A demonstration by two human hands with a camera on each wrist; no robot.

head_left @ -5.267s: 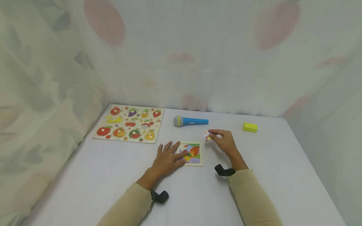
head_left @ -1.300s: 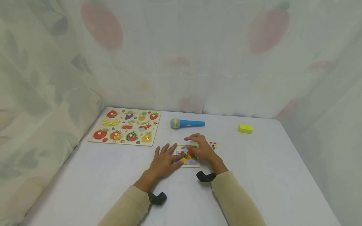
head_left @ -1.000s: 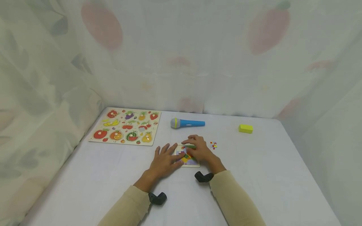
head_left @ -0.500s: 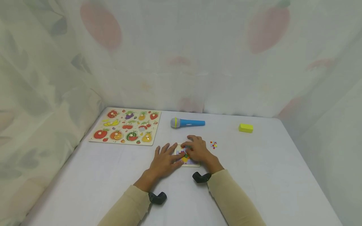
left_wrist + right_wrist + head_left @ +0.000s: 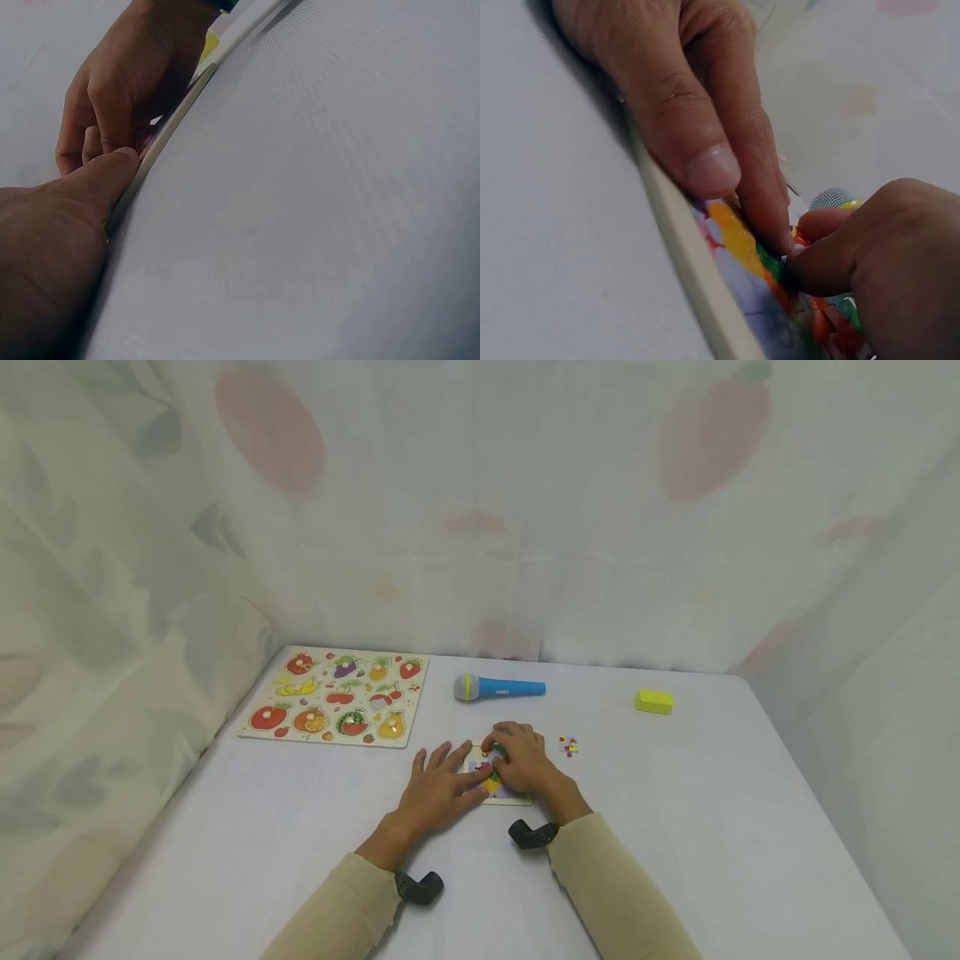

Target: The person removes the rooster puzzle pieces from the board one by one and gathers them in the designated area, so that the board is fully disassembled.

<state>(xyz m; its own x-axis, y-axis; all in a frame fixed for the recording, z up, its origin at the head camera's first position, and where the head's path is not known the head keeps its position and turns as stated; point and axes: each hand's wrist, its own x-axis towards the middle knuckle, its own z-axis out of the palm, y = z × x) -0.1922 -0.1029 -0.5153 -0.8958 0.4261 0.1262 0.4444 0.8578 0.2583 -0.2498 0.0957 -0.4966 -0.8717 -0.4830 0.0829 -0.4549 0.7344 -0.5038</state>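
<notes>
A small jigsaw puzzle in a pale square frame (image 5: 512, 802) lies on the white table, mostly covered by both hands. My left hand (image 5: 435, 793) rests on its left side with fingers spread, the index and thumb reaching over the picture. In the right wrist view those left fingertips (image 5: 714, 169) press on the puzzle. My right hand (image 5: 531, 764) is bent over the right half, thumb and index finger pinching at a puzzle piece that they largely hide. Just right of the frame lies a loose puzzle piece (image 5: 568, 746).
A fruit peg board (image 5: 411, 728) lies at the back left. Behind the puzzle is a blue toy microphone (image 5: 510, 687) with a grey head. A yellow block (image 5: 654, 702) sits at the back right. Patterned curtains (image 5: 480, 585) enclose the table's back and sides.
The piece my right hand pinched earlier now lies on the table. That hand has moved left onto the puzzle, its thumb and fingers drawing together. My left hand stays in place.
</notes>
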